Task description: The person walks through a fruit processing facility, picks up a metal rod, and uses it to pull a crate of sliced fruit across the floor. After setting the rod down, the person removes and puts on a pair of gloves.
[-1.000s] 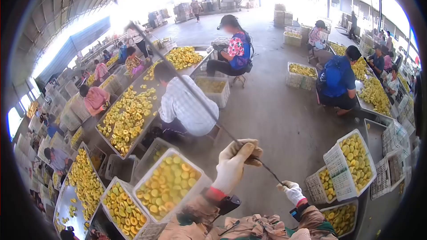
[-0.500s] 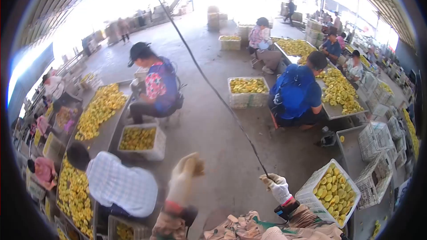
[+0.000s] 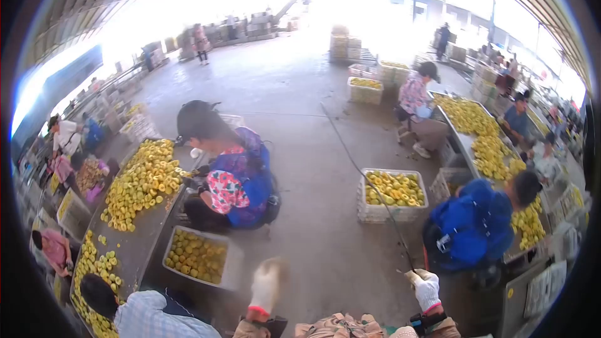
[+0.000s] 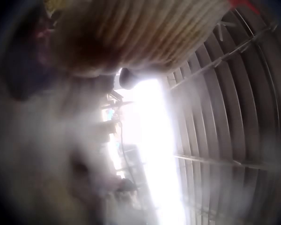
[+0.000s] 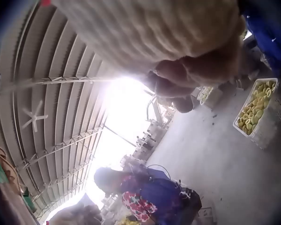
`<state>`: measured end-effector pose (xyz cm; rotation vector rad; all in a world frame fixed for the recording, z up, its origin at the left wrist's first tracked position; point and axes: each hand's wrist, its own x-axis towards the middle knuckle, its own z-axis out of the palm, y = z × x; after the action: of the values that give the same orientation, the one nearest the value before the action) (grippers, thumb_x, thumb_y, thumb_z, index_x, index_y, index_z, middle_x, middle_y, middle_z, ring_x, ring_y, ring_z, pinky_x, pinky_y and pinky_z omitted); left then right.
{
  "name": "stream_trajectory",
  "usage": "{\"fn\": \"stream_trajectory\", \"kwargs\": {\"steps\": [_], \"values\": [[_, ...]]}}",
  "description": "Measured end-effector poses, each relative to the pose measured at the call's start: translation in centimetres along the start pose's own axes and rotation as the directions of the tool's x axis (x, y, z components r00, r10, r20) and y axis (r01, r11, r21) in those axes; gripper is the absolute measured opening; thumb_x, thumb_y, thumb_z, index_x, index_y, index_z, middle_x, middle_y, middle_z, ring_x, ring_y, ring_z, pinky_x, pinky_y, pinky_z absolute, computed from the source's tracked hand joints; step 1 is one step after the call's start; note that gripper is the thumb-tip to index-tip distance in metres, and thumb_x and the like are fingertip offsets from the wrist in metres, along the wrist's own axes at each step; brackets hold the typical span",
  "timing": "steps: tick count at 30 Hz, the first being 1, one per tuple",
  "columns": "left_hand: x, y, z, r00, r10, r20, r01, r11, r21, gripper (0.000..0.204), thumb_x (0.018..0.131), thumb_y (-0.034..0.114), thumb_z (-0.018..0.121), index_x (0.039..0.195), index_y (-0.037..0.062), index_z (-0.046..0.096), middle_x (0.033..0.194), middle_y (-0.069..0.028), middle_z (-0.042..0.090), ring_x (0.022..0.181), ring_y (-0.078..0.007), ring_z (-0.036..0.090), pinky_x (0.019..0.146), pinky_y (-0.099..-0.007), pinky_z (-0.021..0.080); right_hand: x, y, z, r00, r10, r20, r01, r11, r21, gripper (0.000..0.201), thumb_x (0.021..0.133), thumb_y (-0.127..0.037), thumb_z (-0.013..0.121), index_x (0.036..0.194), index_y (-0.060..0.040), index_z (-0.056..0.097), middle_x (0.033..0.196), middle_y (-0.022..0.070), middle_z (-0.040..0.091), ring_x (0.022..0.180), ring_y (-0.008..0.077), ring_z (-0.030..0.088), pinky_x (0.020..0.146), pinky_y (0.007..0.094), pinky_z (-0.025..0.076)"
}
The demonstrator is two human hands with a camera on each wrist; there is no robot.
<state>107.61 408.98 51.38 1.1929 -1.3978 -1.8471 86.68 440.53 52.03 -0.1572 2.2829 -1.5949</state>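
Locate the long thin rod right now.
In the head view, right of centre, the rod slants up and left from the right hand past a crate of yellow fruit.

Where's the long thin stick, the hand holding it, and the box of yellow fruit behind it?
Long thin stick (image 3: 401,238): head view, its lower part, just above the glove.
Gloved right hand (image 3: 426,291): head view, back of the glove.
Box of yellow fruit (image 3: 375,213): head view, its pale front wall.
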Motion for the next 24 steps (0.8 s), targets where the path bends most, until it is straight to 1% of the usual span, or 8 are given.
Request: {"fn": "stream_trajectory", "kwargs": {"steps": [6, 7, 11, 15, 17, 19, 20, 24], "values": [[18.3, 9.3, 16.2, 0.862, 0.009, 0.507, -0.099, 0.983, 0.152, 0.032, 0.094, 0.024, 0.049, 0.116, 0.0016, 0.056, 0.101, -0.0073, 0.063, 0.091, -0.0125, 0.059, 0.080, -0.0260, 0.048, 18.6, -5.8, 5.2, 0.967, 0.196, 0.161, -0.190, 0.980, -0.052, 0.015, 0.083, -0.018, 0.059, 0.077, -0.0054, 0.066, 0.062, 0.0010, 0.058, 0.053, 0.0096, 0.049, 0.047, 0.0238, 0.038], [20.8, 9.8, 18.0, 0.846, -0.015, 0.533, -0.117, 0.970, 0.214, 0.032, 0.094, 0.024, 0.049, 0.116, 0.0017, 0.056, 0.101, -0.0065, 0.063, 0.093, -0.0117, 0.058, 0.081, -0.0254, 0.047, 21.7, -6.9, 6.2, 0.968, -0.117, 0.221, 0.168, 0.959, -0.229, 0.015, 0.082, -0.015, 0.060, 0.083, -0.0031, 0.069, 0.064, 0.0013, 0.060, 0.054, 0.0082, 0.047, 0.050, 0.0246, 0.039], [34.7, 10.8, 23.9, 0.861, -0.071, 0.504, 0.000, 0.990, 0.139, 0.031, 0.094, 0.023, 0.050, 0.116, 0.0028, 0.056, 0.103, -0.0051, 0.063, 0.096, -0.0108, 0.057, 0.083, -0.0241, 0.045, 37.7, -8.7, 10.4, 0.964, 0.117, 0.237, -0.073, 0.980, -0.187, 0.015, 0.079, -0.015, 0.061, 0.084, -0.0033, 0.070, 0.064, 0.0037, 0.061, 0.055, 0.0114, 0.049, 0.052, 0.0286, 0.040], [44.9, 15.2, 26.3, 0.936, -0.138, 0.324, 0.082, 0.980, 0.181, 0.032, 0.093, 0.025, 0.051, 0.115, 0.0033, 0.057, 0.103, -0.0050, 0.064, 0.096, -0.0111, 0.058, 0.084, -0.0244, 0.045, 52.4, -10.9, 14.5, 0.891, -0.088, 0.445, 0.283, 0.875, -0.393, 0.020, 0.083, -0.014, 0.056, 0.096, -0.0046, 0.068, 0.078, 0.0106, 0.065, 0.063, 0.0151, 0.054, 0.056, 0.0305, 0.043], [50.2, 17.0, 25.8, 0.948, -0.138, 0.286, 0.122, 0.990, 0.071, 0.032, 0.092, 0.025, 0.051, 0.114, 0.0032, 0.058, 0.102, -0.0053, 0.064, 0.094, -0.0115, 0.059, 0.083, -0.0250, 0.046, 60.2, -10.7, 18.2, 0.926, 0.061, 0.372, -0.018, 0.993, -0.118, 0.021, 0.085, -0.011, 0.054, 0.099, -0.0020, 0.066, 0.086, 0.0107, 0.066, 0.069, 0.0133, 0.055, 0.060, 0.0287, 0.044], [56.3, 17.3, 24.8, 0.977, -0.153, 0.145, 0.149, 0.988, 0.037, 0.030, 0.092, 0.023, 0.051, 0.113, 0.0032, 0.059, 0.100, -0.0056, 0.065, 0.088, -0.0128, 0.060, 0.080, -0.0262, 0.048, 66.5, -14.4, 22.1, 0.745, -0.353, 0.566, 0.604, 0.717, -0.348, 0.022, 0.085, -0.014, 0.057, 0.095, 0.0030, 0.066, 0.084, 0.0084, 0.066, 0.069, 0.0120, 0.055, 0.061, 0.0276, 0.045], [59.7, 17.0, 24.2, 0.987, -0.153, 0.047, 0.153, 0.988, 0.006, 0.028, 0.092, 0.021, 0.051, 0.110, 0.0019, 0.059, 0.096, -0.0061, 0.065, 0.081, -0.0145, 0.061, 0.075, -0.0283, 0.050, 69.1, -17.3, 25.2, 0.905, 0.262, 0.335, -0.193, 0.955, -0.225, 0.018, 0.076, -0.016, 0.067, 0.068, -0.0001, 0.064, 0.053, 0.0026, 0.054, 0.041, 0.0099, 0.048, 0.040, 0.0250, 0.040], [73.4, 18.4, 21.9, 0.988, -0.102, -0.113, 0.084, 0.984, -0.155, 0.024, 0.092, 0.021, 0.050, 0.101, 0.0002, 0.060, 0.087, -0.0082, 0.064, 0.074, -0.0162, 0.062, 0.065, -0.0304, 0.052, 79.4, -22.7, 33.2, 0.896, 0.208, 0.393, -0.183, 0.978, -0.100, 0.021, 0.072, -0.016, 0.068, 0.077, 0.0052, 0.067, 0.064, 0.0088, 0.064, 0.055, 0.0140, 0.058, 0.052, 0.0264, 0.048]]}}
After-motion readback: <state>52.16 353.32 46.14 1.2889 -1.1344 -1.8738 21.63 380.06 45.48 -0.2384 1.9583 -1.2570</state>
